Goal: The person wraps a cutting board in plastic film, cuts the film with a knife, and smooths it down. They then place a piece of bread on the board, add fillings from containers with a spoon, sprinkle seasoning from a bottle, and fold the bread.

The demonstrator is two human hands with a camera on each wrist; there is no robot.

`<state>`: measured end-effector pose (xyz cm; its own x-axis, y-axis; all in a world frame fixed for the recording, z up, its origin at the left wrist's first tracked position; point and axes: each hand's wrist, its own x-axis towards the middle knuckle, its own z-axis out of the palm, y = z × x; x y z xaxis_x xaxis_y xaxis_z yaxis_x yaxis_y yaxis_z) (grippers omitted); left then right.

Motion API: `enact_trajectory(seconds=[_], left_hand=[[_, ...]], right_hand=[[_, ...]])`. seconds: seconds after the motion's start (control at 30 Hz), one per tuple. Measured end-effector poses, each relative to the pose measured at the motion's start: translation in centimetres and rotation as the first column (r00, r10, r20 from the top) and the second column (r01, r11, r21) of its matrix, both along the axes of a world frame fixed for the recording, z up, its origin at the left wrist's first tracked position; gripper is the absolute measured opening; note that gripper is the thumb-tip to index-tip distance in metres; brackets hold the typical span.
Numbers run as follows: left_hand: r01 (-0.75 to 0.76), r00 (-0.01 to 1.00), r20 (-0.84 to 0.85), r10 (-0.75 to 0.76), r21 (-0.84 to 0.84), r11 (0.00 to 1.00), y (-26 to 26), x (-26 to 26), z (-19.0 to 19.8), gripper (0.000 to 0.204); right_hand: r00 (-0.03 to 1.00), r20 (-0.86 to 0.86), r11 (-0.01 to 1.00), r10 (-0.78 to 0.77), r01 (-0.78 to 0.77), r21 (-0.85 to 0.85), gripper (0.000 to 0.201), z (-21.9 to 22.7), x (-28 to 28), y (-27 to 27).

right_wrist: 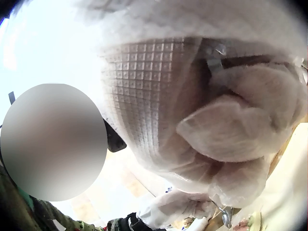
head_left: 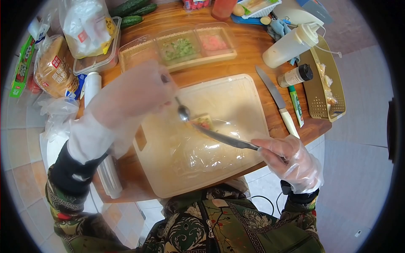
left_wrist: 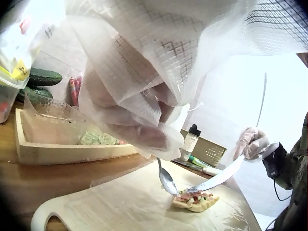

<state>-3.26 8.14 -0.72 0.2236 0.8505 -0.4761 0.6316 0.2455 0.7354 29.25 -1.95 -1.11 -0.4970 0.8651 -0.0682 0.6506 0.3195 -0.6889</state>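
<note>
On the cutting board (head_left: 168, 168) lies a small piece of bread with chopped red and green topping (head_left: 204, 122), also in the left wrist view (left_wrist: 196, 200). My gloved left hand (head_left: 135, 92) grips a metal spoon (head_left: 183, 112), its bowl beside the topping's upper left. My gloved right hand (head_left: 291, 162) holds a knife (head_left: 232, 140) by its handle, the blade tip touching or just over the topping. In the right wrist view the curled glove fingers (right_wrist: 231, 130) hide the knife handle.
Behind the board stands a wooden tray (head_left: 230, 55) of compartments with green and pink pieces. Right of the board lie another knife (head_left: 272, 88), a black-capped bottle (head_left: 293, 76) and a green tube (head_left: 296, 105). Bagged bread (head_left: 55, 69) and a plastic-wrap roll (head_left: 109, 177) are at left.
</note>
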Motion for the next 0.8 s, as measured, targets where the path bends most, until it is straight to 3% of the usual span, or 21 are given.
enact_trajectory(seconds=[0.37,0.57,0.63,0.8], left_hand=[[0.013,0.999,0.035,-0.014,0.007,1.000,-0.5,1.1,0.3,0.024],[0.019,1.000,0.007,-0.019,0.005,1.000,-0.3,1.2,0.3,0.025],[0.026,1.000,0.003,-0.026,0.006,1.000,-0.2,1.3,0.3,0.025],[0.046,0.999,0.013,-0.046,0.019,0.999,0.1,1.5,0.1,0.026]], right_hand=[[0.998,-0.066,0.998,-0.020,0.016,-0.062,0.031,-0.5,0.1,-0.2],[1.000,-0.023,0.999,0.013,-0.012,0.051,0.031,-0.5,0.9,-0.7],[0.998,-0.036,0.995,-0.046,0.043,-0.092,0.031,0.1,1.0,-0.8],[0.998,-0.023,0.994,-0.062,0.060,-0.096,0.029,0.2,1.6,-1.1]])
